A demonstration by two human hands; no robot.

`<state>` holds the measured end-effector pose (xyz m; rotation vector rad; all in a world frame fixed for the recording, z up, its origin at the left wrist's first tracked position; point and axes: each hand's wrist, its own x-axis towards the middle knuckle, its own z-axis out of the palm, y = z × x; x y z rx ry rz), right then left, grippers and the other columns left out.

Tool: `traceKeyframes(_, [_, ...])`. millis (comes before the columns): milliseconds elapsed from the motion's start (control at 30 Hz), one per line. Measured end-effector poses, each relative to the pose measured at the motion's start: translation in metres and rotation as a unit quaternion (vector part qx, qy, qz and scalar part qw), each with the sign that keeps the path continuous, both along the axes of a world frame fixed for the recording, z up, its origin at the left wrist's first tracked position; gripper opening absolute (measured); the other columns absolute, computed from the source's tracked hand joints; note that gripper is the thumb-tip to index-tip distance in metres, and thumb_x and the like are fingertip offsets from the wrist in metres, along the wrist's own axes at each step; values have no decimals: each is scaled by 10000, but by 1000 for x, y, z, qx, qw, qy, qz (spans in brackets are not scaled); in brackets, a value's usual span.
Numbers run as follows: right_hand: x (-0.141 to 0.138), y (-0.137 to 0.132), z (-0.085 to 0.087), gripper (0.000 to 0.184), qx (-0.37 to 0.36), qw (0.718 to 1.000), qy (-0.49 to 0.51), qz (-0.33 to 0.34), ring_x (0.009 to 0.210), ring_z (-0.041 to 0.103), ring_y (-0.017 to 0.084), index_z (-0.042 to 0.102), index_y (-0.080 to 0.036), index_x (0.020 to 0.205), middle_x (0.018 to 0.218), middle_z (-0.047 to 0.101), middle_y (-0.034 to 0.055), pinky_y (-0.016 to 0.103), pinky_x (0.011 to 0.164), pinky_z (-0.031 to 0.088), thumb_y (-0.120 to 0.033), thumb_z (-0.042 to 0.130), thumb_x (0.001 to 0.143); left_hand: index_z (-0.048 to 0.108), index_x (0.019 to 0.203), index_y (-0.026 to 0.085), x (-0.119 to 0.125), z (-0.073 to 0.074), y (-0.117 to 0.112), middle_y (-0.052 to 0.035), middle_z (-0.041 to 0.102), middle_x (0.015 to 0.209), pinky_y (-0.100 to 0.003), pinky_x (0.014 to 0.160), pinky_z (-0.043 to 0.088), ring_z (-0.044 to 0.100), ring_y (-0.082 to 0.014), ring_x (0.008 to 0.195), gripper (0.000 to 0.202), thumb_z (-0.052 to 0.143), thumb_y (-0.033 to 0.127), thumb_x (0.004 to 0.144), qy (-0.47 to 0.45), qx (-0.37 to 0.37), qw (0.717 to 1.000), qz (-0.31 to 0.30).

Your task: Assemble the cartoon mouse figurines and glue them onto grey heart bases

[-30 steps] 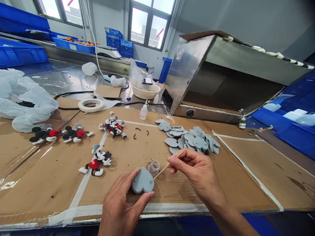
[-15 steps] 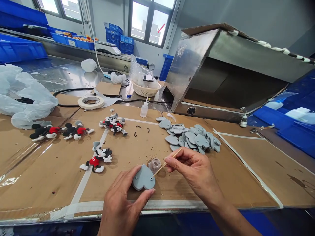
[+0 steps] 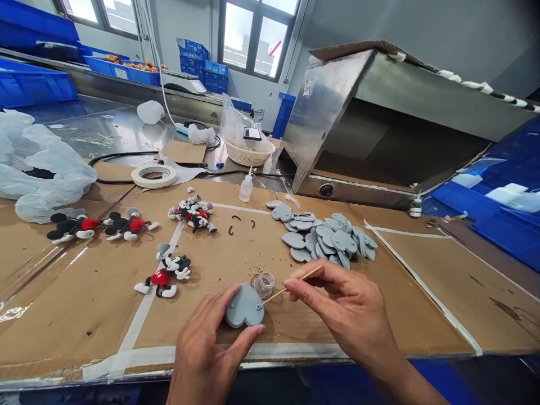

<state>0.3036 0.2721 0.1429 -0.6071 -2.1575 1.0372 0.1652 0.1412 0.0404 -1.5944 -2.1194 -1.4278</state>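
Between thumb and fingers, my left hand [image 3: 211,337] grips a grey heart-shaped piece [image 3: 243,306] with small round pegs on its face. My right hand [image 3: 341,309] pinches a thin wooden stick [image 3: 276,295], its tip beside the right-hand peg; whether it touches cannot be made out. Just behind the heart stands a small clear cup [image 3: 264,284] with brown specks around it. A heap of similar grey heart pieces [image 3: 329,239] lies behind my right hand. To the left is a black, white and red mouse figurine [image 3: 164,275], lying on the cardboard.
More mouse figurines [image 3: 126,225] lie at the left, near a white plastic bag [image 3: 46,169]. A tape roll [image 3: 154,176], a dropper bottle [image 3: 246,185] and a basket [image 3: 248,153] stand farther back. A metal hood [image 3: 337,129] rises at the right rear.
The stick now leans lower, and my right hand has shifted slightly right and down. My left hand still holds the heart in nearly the same place.
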Motion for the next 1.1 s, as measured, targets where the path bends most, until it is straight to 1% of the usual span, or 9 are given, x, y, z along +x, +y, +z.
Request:
traceKeyframes(100, [-1, 8, -4, 110, -27, 999, 19, -41, 607, 619, 75, 702, -209, 726, 650, 680, -48, 147, 595, 475, -223, 711, 835, 543, 1227, 218, 0, -1, 0, -40, 729, 1063, -204, 787, 561, 696, -147, 931, 498, 690, 437, 805, 6, 3, 1000, 0])
traceKeyframes(200, [-4, 20, -13, 129, -83, 993, 49, -73, 610, 624, 102, 692, -192, 715, 645, 674, -24, 185, 607, 499, -273, 731, 807, 541, 1224, 218, 0, -2, 0, -41, 733, 1042, -212, 765, 569, 701, -151, 911, 483, 681, 432, 814, 7, -1, 1000, 1])
traceKeyframes(300, [-7, 30, -22, 169, -135, 985, 68, -82, 605, 627, 127, 685, -179, 709, 650, 673, -5, 227, 612, 518, -318, 758, 769, 542, 1217, 223, -1, -2, 1, -41, 733, 1049, -211, 742, 576, 704, -155, 911, 481, 680, 441, 812, 8, -1, 1000, 3])
traceKeyframes(433, [-8, 35, -28, 187, -163, 980, 74, -86, 604, 623, 127, 689, -171, 713, 653, 676, 3, 236, 620, 515, -331, 781, 745, 543, 1218, 222, -1, -2, 1, -39, 729, 1068, -207, 792, 563, 701, -150, 932, 483, 683, 441, 810, 13, -3, 1000, 6])
traceKeyframes(567, [-8, 35, -30, 186, -176, 978, 79, -82, 605, 614, 110, 687, -172, 710, 651, 670, -5, 215, 621, 501, -324, 787, 744, 548, 1207, 221, -2, -2, 1, -32, 732, 1058, -183, 791, 554, 701, -135, 927, 469, 673, 449, 816, 19, -9, 1000, 11])
traceKeyframes(833, [-10, 37, -31, 233, -208, 972, 76, -76, 553, 606, 106, 675, -157, 670, 623, 653, -7, 217, 589, 516, -348, 801, 716, 547, 1212, 202, -2, -3, 0, -45, 735, 1039, -197, 778, 561, 704, -142, 908, 476, 675, 437, 818, 28, -5, 1000, 8])
traceKeyframes(1000, [-8, 35, -27, 246, -217, 969, 83, -85, 543, 604, 106, 662, -157, 647, 630, 652, -2, 217, 580, 517, -350, 799, 716, 546, 1215, 198, -1, -1, 0, -58, 735, 1041, -214, 758, 571, 705, -153, 908, 471, 676, 423, 822, 21, -2, 1000, 4])
traceKeyframes(1100, [-7, 29, -23, 226, -220, 970, 76, -71, 535, 610, 102, 680, -160, 651, 631, 654, -6, 208, 574, 519, -338, 809, 704, 545, 1216, 203, -1, -1, -1, -60, 733, 1051, -218, 762, 575, 704, -157, 920, 464, 676, 413, 823, 16, -5, 1000, 3])
